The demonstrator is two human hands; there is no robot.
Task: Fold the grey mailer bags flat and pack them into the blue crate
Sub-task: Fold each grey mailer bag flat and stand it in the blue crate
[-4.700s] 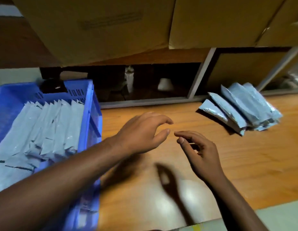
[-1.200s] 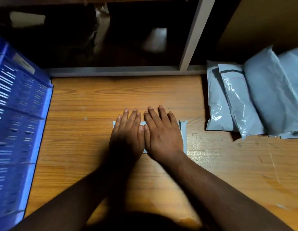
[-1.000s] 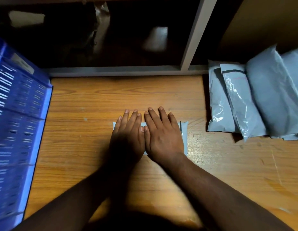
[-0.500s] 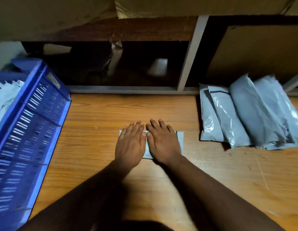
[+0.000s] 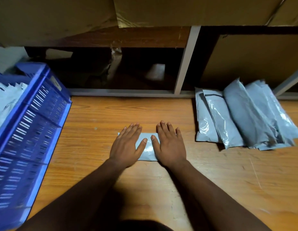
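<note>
Tabletop point(image 5: 211, 189): folded mailer point(image 5: 147, 147) lengthwise left-right.

forearms: bare, no sleeves | hands: left hand point(image 5: 126, 147), right hand point(image 5: 170, 145) ungloved, no rings

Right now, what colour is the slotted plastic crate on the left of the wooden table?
Blue: the slotted plastic crate shows best in the head view.

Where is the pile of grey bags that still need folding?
In the head view, the pile of unfolded bags lies on the wooden table at the right, against the shelf frame.
</note>
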